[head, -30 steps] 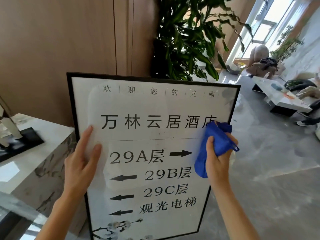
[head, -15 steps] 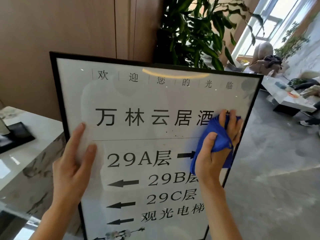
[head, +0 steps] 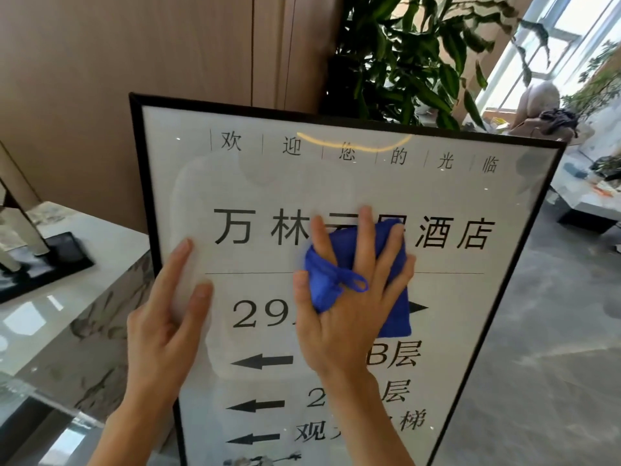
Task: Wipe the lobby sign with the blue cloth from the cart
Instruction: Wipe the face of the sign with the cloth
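The lobby sign (head: 336,183) is a white glazed board in a thin black frame, printed with black characters and arrows, and it fills the middle of the view. My right hand (head: 349,317) lies flat on the glass at the sign's centre, fingers spread, pressing the bunched blue cloth (head: 393,297) against it. The cloth's loop sticks out between my fingers. My left hand (head: 168,324) rests flat on the sign's left part, near the frame, fingers together and holding nothing.
A marble-topped counter (head: 74,317) with a black tray (head: 50,267) stands at the left, touching the sign's frame. A large green plant (head: 420,55) rises behind the sign before a wood-panelled wall. A low white table (head: 584,200) and grey floor (head: 554,364) lie to the right.
My right hand has slid the blue cloth leftward from the sign's right edge to its centre and opened flat over it. The sign now looks nearer and larger. My left hand stays on the left part.
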A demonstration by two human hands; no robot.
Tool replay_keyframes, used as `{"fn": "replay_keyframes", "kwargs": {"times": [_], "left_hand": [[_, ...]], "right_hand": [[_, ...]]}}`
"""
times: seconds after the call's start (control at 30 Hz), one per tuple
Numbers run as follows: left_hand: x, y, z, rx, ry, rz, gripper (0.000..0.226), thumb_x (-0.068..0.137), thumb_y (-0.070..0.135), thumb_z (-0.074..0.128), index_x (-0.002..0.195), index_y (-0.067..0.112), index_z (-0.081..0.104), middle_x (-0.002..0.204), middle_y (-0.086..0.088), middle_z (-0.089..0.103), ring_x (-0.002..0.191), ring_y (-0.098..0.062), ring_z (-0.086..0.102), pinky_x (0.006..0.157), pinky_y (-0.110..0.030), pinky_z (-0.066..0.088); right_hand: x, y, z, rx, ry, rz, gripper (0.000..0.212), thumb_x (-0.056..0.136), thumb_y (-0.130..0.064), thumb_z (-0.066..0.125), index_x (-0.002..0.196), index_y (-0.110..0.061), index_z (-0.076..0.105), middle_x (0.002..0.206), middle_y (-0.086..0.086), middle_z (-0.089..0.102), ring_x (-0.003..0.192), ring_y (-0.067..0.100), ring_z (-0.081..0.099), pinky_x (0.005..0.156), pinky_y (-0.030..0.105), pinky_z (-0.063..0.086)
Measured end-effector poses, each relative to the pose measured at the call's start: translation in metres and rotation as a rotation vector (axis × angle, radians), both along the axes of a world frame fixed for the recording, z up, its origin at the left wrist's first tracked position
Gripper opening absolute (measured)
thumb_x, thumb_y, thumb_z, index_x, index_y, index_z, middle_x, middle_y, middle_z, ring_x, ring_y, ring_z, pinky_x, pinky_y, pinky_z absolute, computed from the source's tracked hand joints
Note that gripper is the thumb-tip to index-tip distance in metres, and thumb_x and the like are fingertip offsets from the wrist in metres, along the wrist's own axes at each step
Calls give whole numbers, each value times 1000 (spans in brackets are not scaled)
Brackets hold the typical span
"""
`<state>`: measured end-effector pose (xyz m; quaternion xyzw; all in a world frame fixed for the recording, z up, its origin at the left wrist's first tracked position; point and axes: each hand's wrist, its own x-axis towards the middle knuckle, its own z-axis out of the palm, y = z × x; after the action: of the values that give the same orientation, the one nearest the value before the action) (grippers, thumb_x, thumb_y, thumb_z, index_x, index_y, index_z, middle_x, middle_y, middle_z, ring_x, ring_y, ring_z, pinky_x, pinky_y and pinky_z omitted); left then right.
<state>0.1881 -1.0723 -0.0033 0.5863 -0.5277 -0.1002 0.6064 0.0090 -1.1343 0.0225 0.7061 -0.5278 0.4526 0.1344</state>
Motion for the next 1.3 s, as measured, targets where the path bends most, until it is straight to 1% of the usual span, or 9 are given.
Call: {"fn": "replay_keyframes", "kwargs": {"times": [0.13,0.27,0.37,0.47,0.63,0.7,0.83,0.97,1.3], "left_hand": [[2,-2,-4,13,22,-6,46,95,52,50,136,67,36,99,54,56,59,18,54,60,7,39],[2,-1,-3,-7,64,-17,45,93,66,49,136,66,38,97,53,58,70,25,55,66,6,42],[0,-2,-1,-23,72,-25,44,92,68,49,135,67,39,108,55,55,81,29,56,70,6,43],[-1,-2,-2,-30,95,-24,46,90,70,49,135,67,40,108,52,58,79,24,59,67,3,47],[-1,-3,-2,-27,70,-11,45,91,69,48,136,66,39,104,55,56,74,26,56,65,5,44],[2,-4,-5,-13,68,1,47,90,72,47,136,67,38,96,52,59,67,19,56,62,1,47],[4,-1,-11,9,68,42,51,88,76,45,137,66,37,69,19,60,53,-20,54,51,-28,53],[1,-4,-8,15,74,-1,48,90,73,45,137,67,37,81,51,55,61,15,50,58,1,41],[7,-4,-18,-11,128,19,55,91,71,49,143,57,40,103,56,54,79,29,53,70,-1,47]], "right_hand": [[-1,5,-14,-27,143,15,56,101,-62,32,154,-46,26,170,-3,8,156,38,5,119,69,6],[-23,6,-27,-34,201,3,56,101,-61,35,154,-43,28,169,1,14,155,38,8,121,65,6],[-47,2,-31,2,120,-21,54,103,-57,34,154,-39,31,166,6,21,155,39,10,122,64,6],[-75,-7,-28,34,-31,-62,53,104,-53,34,153,-34,36,167,3,18,156,35,7,123,61,3],[-131,-26,-14,16,-207,-139,48,104,-51,31,152,-49,24,168,1,14,157,28,3,125,53,0],[-141,-29,-10,19,-242,-150,47,105,-49,30,151,-49,25,168,-3,11,157,24,2,125,51,-2],[-133,-28,-10,24,-276,-160,50,104,-53,22,153,-43,26,168,-2,11,157,23,-1,125,54,-3],[-102,-22,-10,23,-266,-124,54,102,-56,18,154,-43,26,168,-1,14,157,28,-1,123,62,0],[23,29,-47,47,168,11,59,100,-62,28,156,-45,19,170,-1,7,156,38,2,121,64,-2]]}}
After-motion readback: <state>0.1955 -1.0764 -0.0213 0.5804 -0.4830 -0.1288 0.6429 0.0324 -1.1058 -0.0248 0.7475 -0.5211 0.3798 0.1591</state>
